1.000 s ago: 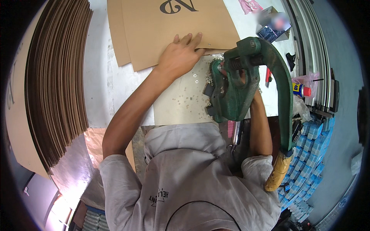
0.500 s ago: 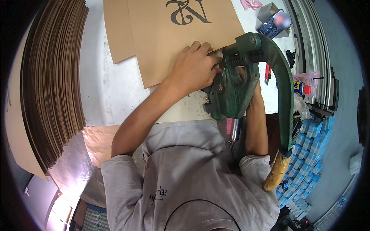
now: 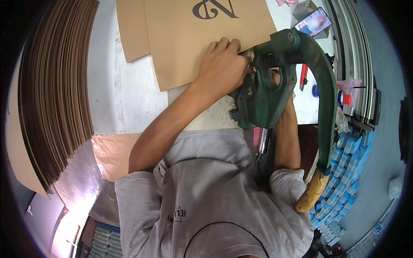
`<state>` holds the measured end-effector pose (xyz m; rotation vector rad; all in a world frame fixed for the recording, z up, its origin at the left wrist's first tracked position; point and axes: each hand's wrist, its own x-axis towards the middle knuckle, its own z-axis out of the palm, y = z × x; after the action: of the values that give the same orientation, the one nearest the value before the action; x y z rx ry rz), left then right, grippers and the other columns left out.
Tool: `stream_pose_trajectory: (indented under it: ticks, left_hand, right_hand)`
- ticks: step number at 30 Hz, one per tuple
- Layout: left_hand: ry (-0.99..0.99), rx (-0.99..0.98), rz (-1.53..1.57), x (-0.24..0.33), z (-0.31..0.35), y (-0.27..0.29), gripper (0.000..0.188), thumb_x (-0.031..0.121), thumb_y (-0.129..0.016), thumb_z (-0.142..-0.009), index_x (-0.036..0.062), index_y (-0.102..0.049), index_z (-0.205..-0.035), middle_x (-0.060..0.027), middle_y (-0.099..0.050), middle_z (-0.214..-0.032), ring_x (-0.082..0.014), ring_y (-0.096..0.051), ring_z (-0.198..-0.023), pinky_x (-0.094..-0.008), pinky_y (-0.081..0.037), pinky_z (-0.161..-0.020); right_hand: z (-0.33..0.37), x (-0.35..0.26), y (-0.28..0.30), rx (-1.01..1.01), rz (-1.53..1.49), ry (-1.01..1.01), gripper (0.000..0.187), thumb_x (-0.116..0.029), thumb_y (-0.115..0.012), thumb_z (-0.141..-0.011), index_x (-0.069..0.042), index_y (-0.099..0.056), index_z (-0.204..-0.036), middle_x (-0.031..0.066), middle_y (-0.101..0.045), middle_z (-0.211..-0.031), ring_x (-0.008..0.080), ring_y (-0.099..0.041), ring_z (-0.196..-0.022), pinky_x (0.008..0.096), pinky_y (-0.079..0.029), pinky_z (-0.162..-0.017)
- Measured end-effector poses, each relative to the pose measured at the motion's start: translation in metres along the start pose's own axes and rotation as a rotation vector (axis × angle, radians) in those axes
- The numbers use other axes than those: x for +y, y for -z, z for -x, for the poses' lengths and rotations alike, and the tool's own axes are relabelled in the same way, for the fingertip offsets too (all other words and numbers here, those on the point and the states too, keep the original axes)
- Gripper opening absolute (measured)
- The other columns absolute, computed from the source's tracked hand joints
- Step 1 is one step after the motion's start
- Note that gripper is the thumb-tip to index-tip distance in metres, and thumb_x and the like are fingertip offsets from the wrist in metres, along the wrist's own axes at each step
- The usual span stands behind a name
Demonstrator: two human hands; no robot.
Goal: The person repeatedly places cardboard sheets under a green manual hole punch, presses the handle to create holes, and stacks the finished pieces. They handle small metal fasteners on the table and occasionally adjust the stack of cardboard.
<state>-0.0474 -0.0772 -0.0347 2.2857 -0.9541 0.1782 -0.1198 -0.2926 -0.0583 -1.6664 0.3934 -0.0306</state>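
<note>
A green cast-iron hand press (image 3: pixel 264 96) stands at the table's near edge, its long curved lever (image 3: pixel 328 103) ending in a yellow-wrapped handle (image 3: pixel 310 191). My left hand (image 3: pixel 223 66) rests over the near right part of a brown cardboard sheet (image 3: pixel 180 51) with black print. Its fingers are bent towards the press's jaw, and their tips are hidden, so what they pinch does not show. Behind the press body, only a little of my right hand (image 3: pixel 276 77) can be seen; its fingers are hidden. Neither hand is on the lever.
A tall stack of brown cardboard (image 3: pixel 56 94) borders the left side. At the far right, a phone (image 3: pixel 315 21) leans on a grey box. A red cutter knife (image 3: pixel 304 77) and a blue can with a red cap (image 3: pixel 345 98) lie right of the press. Blue packs (image 3: pixel 344 167) are piled lower right.
The view has shifted slightly, so the press appears further right and a bit higher. My left hand stays by the jaw, its fingers slightly moved. The phone's screen picture is different.
</note>
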Motion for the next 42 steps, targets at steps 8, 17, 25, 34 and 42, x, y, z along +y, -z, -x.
stream_pose_trajectory:
  ticks: [8, 17, 25, 34, 42]
  left_hand:
    - [0.041, 0.035, 0.010, -0.002, 0.002, -0.009, 0.024, 0.029, -0.082, -0.082, 0.0125, -0.082, -0.099, -0.0091, -0.065, -0.105, -0.0300, -0.062, -0.104, -0.0438, -0.050, -0.089]
    - [0.060, -0.011, -0.069, -0.006, 0.001, -0.005, 0.024, 0.029, -0.082, -0.083, 0.0118, -0.082, -0.099, -0.0094, -0.065, -0.104, -0.0305, -0.061, -0.103, -0.0433, -0.050, -0.088]
    - [0.065, -0.124, 0.023, 0.008, -0.006, -0.002, 0.030, 0.028, -0.083, -0.081, 0.0101, -0.080, -0.104, -0.0119, -0.066, -0.111, -0.0315, -0.061, -0.108, -0.0444, -0.051, -0.091]
    - [-0.020, -0.039, 0.017, -0.006, 0.004, 0.002, 0.038, 0.024, -0.086, -0.080, 0.0069, -0.079, -0.113, -0.0130, -0.065, -0.108, -0.0340, -0.062, -0.102, -0.0456, -0.052, -0.090]
    - [0.046, -0.063, 0.057, -0.025, -0.010, 0.009, 0.045, 0.029, -0.088, -0.077, 0.0093, -0.080, -0.117, -0.0083, -0.068, -0.109, -0.0305, -0.062, -0.104, -0.0430, -0.051, -0.094]
  right_hand:
    - [0.007, -0.013, -0.008, 0.024, -0.083, 0.009, 0.024, -0.015, -0.068, -0.100, 0.004, -0.071, -0.116, 0.0083, -0.075, -0.100, 0.0148, -0.071, -0.082, 0.0287, -0.057, -0.068]
    - [0.086, -0.176, 0.009, 0.374, 0.395, 0.294, 0.023, -0.013, -0.063, -0.104, 0.001, -0.074, -0.118, 0.0186, -0.075, -0.115, 0.0279, -0.066, -0.123, 0.0407, -0.048, -0.110]
    - [0.142, -0.107, 0.005, -0.338, 1.229, 0.853, 0.067, -0.062, -0.068, -0.089, -0.023, -0.066, -0.143, 0.0144, -0.041, -0.166, 0.0511, -0.005, -0.160, 0.0794, 0.002, -0.118]
    - [0.140, -0.180, 0.015, -0.359, 0.376, 0.698, 0.078, -0.073, -0.054, -0.096, -0.011, -0.064, -0.141, 0.0243, -0.042, -0.161, 0.0483, -0.025, -0.154, 0.0676, -0.010, -0.121]
    - [0.036, -0.012, 0.094, 0.048, 0.800, 0.308, 0.032, -0.013, -0.071, -0.097, 0.002, -0.068, -0.125, 0.0118, -0.070, -0.108, 0.0204, -0.067, -0.094, 0.0354, -0.054, -0.088]
